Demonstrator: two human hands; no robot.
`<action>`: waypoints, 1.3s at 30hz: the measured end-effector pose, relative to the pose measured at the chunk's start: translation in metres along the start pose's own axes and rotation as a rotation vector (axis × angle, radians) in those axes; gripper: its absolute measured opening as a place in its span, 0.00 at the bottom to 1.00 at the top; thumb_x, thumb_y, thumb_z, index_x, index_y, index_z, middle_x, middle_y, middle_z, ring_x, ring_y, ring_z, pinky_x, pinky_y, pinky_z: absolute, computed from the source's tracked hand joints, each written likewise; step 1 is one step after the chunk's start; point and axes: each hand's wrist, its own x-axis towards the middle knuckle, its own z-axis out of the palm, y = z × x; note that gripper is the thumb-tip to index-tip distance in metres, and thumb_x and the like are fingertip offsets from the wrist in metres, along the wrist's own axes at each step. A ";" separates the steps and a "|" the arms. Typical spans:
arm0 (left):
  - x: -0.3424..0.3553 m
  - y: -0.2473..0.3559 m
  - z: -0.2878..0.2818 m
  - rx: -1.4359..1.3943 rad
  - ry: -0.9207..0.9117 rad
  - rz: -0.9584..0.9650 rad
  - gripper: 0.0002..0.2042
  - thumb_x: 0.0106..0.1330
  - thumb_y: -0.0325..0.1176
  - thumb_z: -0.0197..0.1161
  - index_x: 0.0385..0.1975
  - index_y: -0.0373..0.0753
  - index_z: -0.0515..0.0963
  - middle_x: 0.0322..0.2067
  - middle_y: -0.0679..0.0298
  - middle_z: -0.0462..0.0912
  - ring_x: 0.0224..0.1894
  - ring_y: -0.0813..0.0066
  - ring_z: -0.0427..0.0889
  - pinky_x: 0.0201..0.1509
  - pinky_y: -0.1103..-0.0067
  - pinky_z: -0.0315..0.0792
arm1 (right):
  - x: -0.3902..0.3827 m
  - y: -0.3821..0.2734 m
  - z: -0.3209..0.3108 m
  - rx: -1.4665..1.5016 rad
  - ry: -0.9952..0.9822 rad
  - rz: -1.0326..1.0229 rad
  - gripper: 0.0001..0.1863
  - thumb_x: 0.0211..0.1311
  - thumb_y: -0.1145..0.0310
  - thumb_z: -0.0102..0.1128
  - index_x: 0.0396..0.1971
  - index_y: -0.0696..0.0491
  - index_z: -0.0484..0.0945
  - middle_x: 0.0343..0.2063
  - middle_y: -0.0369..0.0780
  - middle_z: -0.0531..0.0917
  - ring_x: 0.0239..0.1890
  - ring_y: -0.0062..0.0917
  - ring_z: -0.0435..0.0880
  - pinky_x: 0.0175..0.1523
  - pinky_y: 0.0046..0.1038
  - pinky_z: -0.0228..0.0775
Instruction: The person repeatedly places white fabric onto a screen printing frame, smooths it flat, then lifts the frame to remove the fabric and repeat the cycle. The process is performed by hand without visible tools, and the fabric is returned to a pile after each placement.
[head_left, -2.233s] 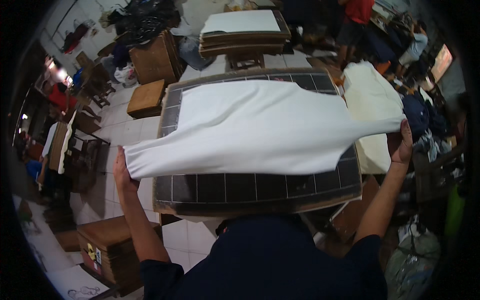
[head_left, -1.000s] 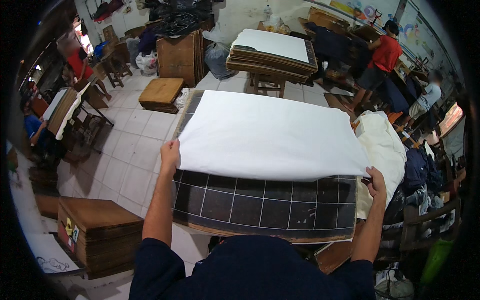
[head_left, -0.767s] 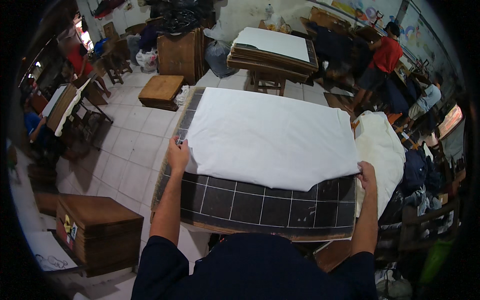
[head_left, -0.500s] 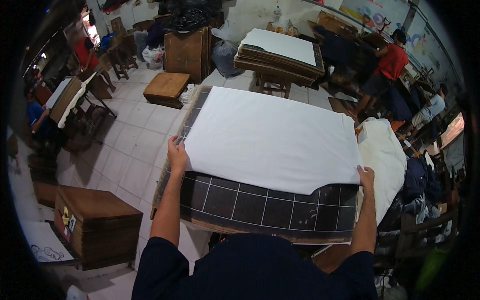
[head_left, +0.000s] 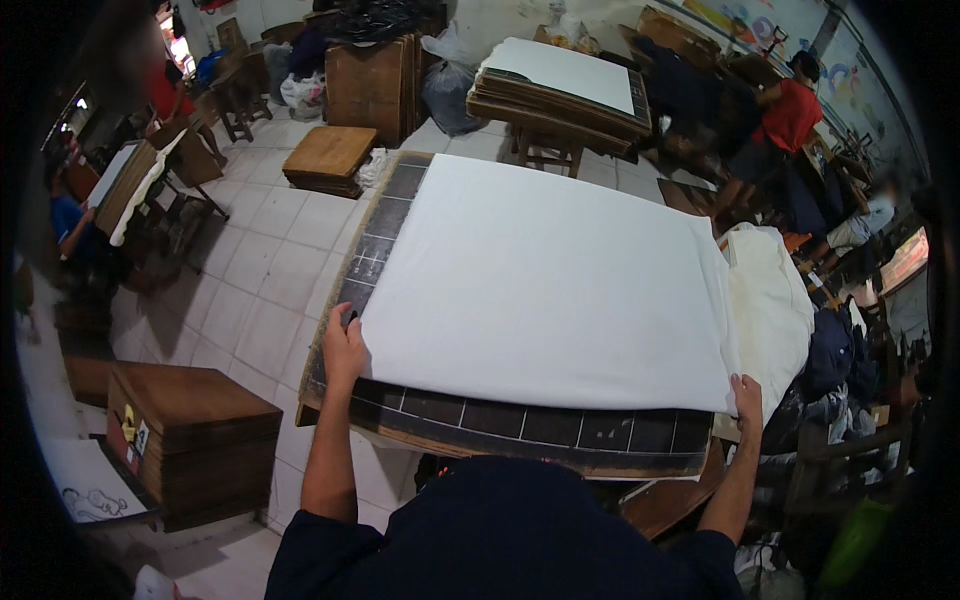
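A white piece of fabric (head_left: 545, 280) lies spread over a dark board with a white grid (head_left: 480, 425), whose near strip and left side show. My left hand (head_left: 343, 345) grips the fabric's near left edge, its thumb and fingers curled at the board's left side. My right hand (head_left: 746, 400) is closed on the near right corner of the same fabric. A heap of cream fabric (head_left: 775, 290) lies just right of the board, beside that hand.
Behind are stacked boards with a white sheet (head_left: 560, 70), a low board pile (head_left: 325, 155) and bags (head_left: 450, 100). A tall board stack (head_left: 200, 430) stands at near left. People work at left (head_left: 170, 90) and right (head_left: 785, 120). Dark clothes (head_left: 835, 350) lie at right.
The white fabric, earlier held stretched and bunched, now lies flatter and reaches nearer the board's front edge, covering more of the grid. Both my hands have come down toward me with it.
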 end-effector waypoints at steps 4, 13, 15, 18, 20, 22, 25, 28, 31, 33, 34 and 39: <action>-0.021 0.004 -0.021 0.049 -0.044 -0.059 0.16 0.68 0.28 0.55 0.55 0.35 0.73 0.31 0.45 0.82 0.35 0.52 0.83 0.44 0.64 0.73 | -0.004 0.028 -0.005 -0.102 -0.027 0.009 0.17 0.68 0.64 0.58 0.22 0.57 0.70 0.18 0.32 0.67 0.23 0.15 0.65 0.28 0.27 0.60; -0.022 0.023 -0.025 0.147 -0.146 -0.031 0.15 0.69 0.26 0.53 0.55 0.33 0.72 0.30 0.43 0.83 0.34 0.47 0.84 0.41 0.62 0.74 | -0.018 0.035 0.013 0.029 0.149 -0.223 0.15 0.69 0.66 0.57 0.25 0.59 0.69 0.20 0.33 0.68 0.26 0.17 0.65 0.30 0.26 0.60; -0.027 0.023 -0.030 0.142 -0.150 -0.040 0.15 0.69 0.26 0.53 0.55 0.33 0.72 0.32 0.42 0.83 0.36 0.45 0.84 0.42 0.62 0.74 | -0.030 0.034 0.008 0.007 0.120 -0.245 0.14 0.70 0.65 0.57 0.27 0.59 0.70 0.21 0.33 0.70 0.26 0.16 0.66 0.30 0.25 0.61; -0.039 0.025 -0.037 0.192 -0.110 0.033 0.16 0.69 0.27 0.54 0.55 0.33 0.72 0.34 0.41 0.84 0.38 0.44 0.84 0.43 0.62 0.75 | -0.044 0.035 0.000 -0.012 0.065 -0.155 0.13 0.70 0.65 0.56 0.28 0.59 0.73 0.24 0.33 0.74 0.28 0.17 0.70 0.33 0.24 0.65; -0.043 0.030 -0.036 0.186 -0.096 -0.029 0.16 0.69 0.29 0.54 0.55 0.34 0.73 0.35 0.42 0.84 0.38 0.44 0.84 0.43 0.60 0.75 | -0.047 0.036 0.001 0.057 0.071 0.015 0.14 0.70 0.65 0.57 0.28 0.59 0.74 0.25 0.34 0.76 0.29 0.16 0.72 0.34 0.24 0.67; -0.045 0.036 -0.031 0.265 -0.031 0.029 0.16 0.69 0.34 0.56 0.55 0.37 0.73 0.33 0.44 0.84 0.36 0.43 0.84 0.42 0.59 0.74 | -0.043 0.036 0.009 0.234 0.047 -0.007 0.15 0.70 0.64 0.56 0.26 0.59 0.73 0.24 0.34 0.76 0.28 0.15 0.71 0.33 0.24 0.65; -0.048 0.042 -0.021 0.296 -0.045 -0.049 0.17 0.70 0.36 0.56 0.55 0.38 0.73 0.32 0.45 0.84 0.36 0.42 0.83 0.41 0.58 0.74 | -0.030 0.036 0.020 0.118 0.084 -0.011 0.17 0.71 0.63 0.56 0.25 0.59 0.74 0.23 0.34 0.77 0.28 0.15 0.70 0.32 0.24 0.65; -0.047 0.040 -0.019 0.259 -0.047 -0.062 0.18 0.70 0.35 0.58 0.57 0.39 0.72 0.33 0.44 0.84 0.36 0.43 0.84 0.41 0.58 0.74 | -0.020 0.040 0.017 -0.194 0.118 -0.129 0.18 0.72 0.60 0.55 0.31 0.61 0.77 0.26 0.35 0.78 0.29 0.16 0.71 0.34 0.25 0.66; -0.053 0.034 -0.031 0.205 -0.036 -0.062 0.17 0.69 0.33 0.57 0.57 0.38 0.71 0.34 0.43 0.84 0.38 0.42 0.84 0.42 0.59 0.74 | -0.024 0.046 0.003 -0.083 0.089 -0.104 0.19 0.72 0.58 0.54 0.33 0.62 0.78 0.27 0.36 0.79 0.29 0.17 0.71 0.35 0.26 0.66; -0.064 0.031 -0.042 0.210 -0.057 -0.107 0.17 0.69 0.31 0.57 0.58 0.38 0.71 0.36 0.42 0.84 0.39 0.41 0.83 0.43 0.59 0.74 | -0.032 0.050 -0.006 -0.004 0.053 -0.061 0.19 0.72 0.59 0.54 0.33 0.62 0.77 0.27 0.36 0.79 0.29 0.17 0.71 0.35 0.26 0.66; -0.071 0.032 -0.046 0.227 -0.076 -0.137 0.18 0.69 0.30 0.57 0.58 0.38 0.71 0.36 0.42 0.84 0.40 0.41 0.83 0.43 0.59 0.75 | -0.037 0.051 -0.012 -0.028 0.041 -0.061 0.18 0.72 0.59 0.54 0.33 0.62 0.77 0.27 0.36 0.79 0.30 0.18 0.71 0.36 0.26 0.66; -0.090 0.033 -0.061 0.251 -0.110 -0.190 0.18 0.69 0.29 0.56 0.59 0.38 0.70 0.38 0.42 0.83 0.41 0.41 0.83 0.44 0.60 0.75 | -0.054 0.052 -0.024 -0.120 -0.009 -0.036 0.19 0.73 0.61 0.53 0.34 0.65 0.78 0.29 0.37 0.81 0.32 0.19 0.73 0.41 0.26 0.68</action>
